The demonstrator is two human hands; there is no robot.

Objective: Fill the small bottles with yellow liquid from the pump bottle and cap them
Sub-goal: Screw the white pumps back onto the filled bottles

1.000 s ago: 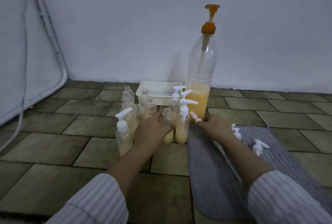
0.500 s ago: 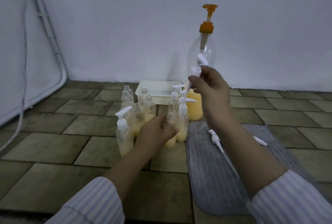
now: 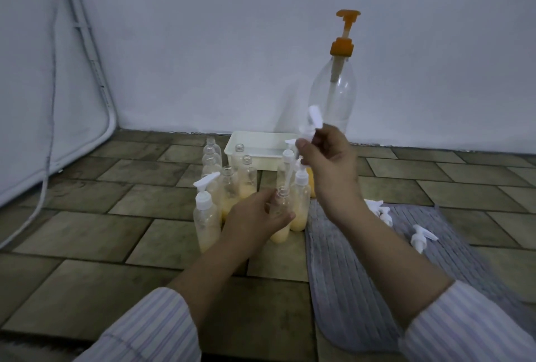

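My left hand point(image 3: 255, 216) grips a small clear bottle point(image 3: 280, 234) with yellow liquid in its lower part, standing on the floor tiles. My right hand point(image 3: 330, 164) holds a white pump cap point(image 3: 311, 125) above it, with the cap's dip tube reaching down to the bottle's open neck. The tall pump bottle point(image 3: 333, 94) with an orange pump stands behind, against the wall. Several small bottles cluster to the left, some capped like the front one point(image 3: 206, 216), others open point(image 3: 246, 176).
A white tray point(image 3: 255, 148) sits at the wall behind the bottles. Loose white pump caps point(image 3: 420, 237) lie on a grey ribbed mat point(image 3: 362, 274) to the right. A white cable point(image 3: 49, 135) hangs down at the left.
My right hand picked a pump cap off the mat, raised it high, then brought it down and left over the bottle in my left hand. The left hand kept its grip.
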